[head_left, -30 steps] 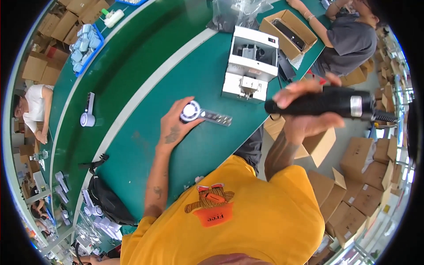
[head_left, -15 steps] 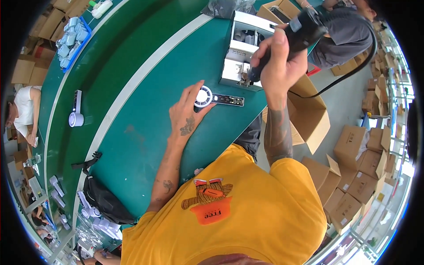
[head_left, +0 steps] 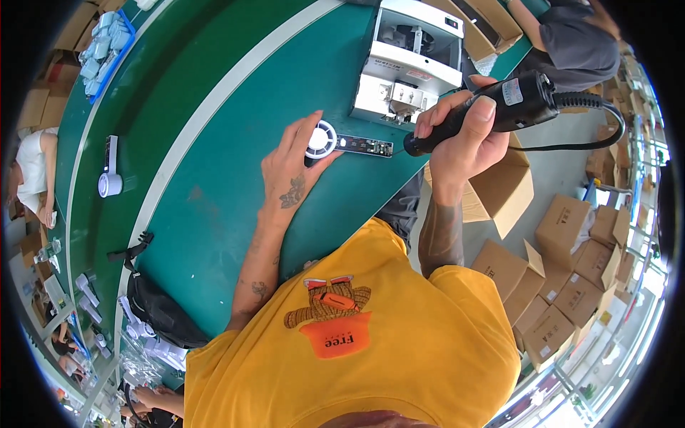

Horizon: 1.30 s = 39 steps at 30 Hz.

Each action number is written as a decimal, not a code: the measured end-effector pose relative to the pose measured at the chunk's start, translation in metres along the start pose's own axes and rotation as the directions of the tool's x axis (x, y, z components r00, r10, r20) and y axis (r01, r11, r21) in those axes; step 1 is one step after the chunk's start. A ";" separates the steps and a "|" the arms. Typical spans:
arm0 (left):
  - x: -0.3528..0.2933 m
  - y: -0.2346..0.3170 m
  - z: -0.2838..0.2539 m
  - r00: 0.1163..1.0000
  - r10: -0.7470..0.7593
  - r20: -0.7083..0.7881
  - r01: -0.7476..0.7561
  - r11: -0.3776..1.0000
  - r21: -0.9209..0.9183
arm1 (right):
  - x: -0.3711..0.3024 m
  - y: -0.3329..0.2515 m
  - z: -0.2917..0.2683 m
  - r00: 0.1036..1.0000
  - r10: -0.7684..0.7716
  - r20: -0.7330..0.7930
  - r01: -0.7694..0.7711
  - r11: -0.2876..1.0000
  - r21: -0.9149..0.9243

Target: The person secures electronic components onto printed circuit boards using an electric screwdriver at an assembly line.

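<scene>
My left hand (head_left: 287,162) is closed round the head of a small handheld fan (head_left: 365,146), which lies on the green table. A dark circuit board shows along the fan's opened handle, which points right. In my right hand (head_left: 464,146) is a black corded electric screwdriver (head_left: 499,107), gripped round its body. Its tip is just off the far end of the fan handle; whether it touches cannot be made out. Behind it stands a white screw feeder (head_left: 412,65) with a dark window and a metal outlet at its front.
A second fan (head_left: 110,175) lies on the green belt to the left. A black bag (head_left: 160,314) rests near the table's lower left. Cardboard boxes (head_left: 564,314) stand on the floor at right. Co-workers are at left and upper right, one with a bent arm (head_left: 528,25).
My right hand has brought the screwdriver down from the feeder's outlet to the end of the fan handle. My left hand keeps its hold on the fan. The view has shifted a little.
</scene>
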State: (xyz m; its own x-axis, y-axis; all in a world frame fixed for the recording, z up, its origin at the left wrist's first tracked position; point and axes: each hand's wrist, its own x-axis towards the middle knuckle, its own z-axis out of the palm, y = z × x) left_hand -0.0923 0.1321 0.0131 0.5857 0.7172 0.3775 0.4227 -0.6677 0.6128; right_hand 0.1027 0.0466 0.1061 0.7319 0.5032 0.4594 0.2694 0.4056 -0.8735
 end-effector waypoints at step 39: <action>-0.004 -0.003 0.006 0.998 -0.017 -0.060 0.017 1.000 -0.006 | 0.039 -0.011 0.043 0.985 -0.169 0.034 0.168 0.985 0.040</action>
State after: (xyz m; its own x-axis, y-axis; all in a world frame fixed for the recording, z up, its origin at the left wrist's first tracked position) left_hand -0.0921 0.1304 0.0056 0.5356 0.7392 0.4083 0.4285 -0.6545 0.6229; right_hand 0.1015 0.0945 0.1408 0.6539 0.4533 0.6057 0.3629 0.5146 -0.7769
